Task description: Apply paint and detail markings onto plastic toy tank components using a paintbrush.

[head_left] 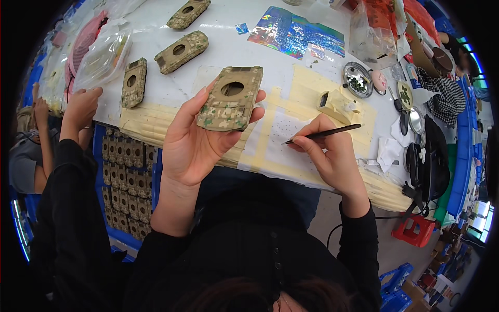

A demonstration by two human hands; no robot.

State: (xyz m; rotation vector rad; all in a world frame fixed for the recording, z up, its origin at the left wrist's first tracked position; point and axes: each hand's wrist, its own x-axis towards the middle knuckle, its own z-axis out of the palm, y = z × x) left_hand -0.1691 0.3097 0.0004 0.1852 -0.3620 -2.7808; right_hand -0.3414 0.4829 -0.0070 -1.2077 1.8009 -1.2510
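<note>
My left hand [187, 140] holds up a camouflage toy tank hull [228, 106] with a round hole in its top, fingers along its sides and palm beneath. Pinched in my right hand [327, 153] is a thin black pen-like tool [332, 132]. Its pointed tip touches or hovers just over a white sheet [278, 145] dotted with tiny dark specks; which of the two I cannot tell. Yellowish tape borders that sheet. Three more hulls lie on the table to the far left: one upright [134, 83], one slanted [182, 52], one at the back [188, 13].
Holographic film [296, 34] lies at the back. Round tins [357, 79] with small dark-green pieces, a yellow taped block [338, 106] and a black bag [434, 161] stand right. Blue crates [125, 234] of hulls sit below left. Another person's hand [82, 106] is beside a clear plastic tub [106, 60].
</note>
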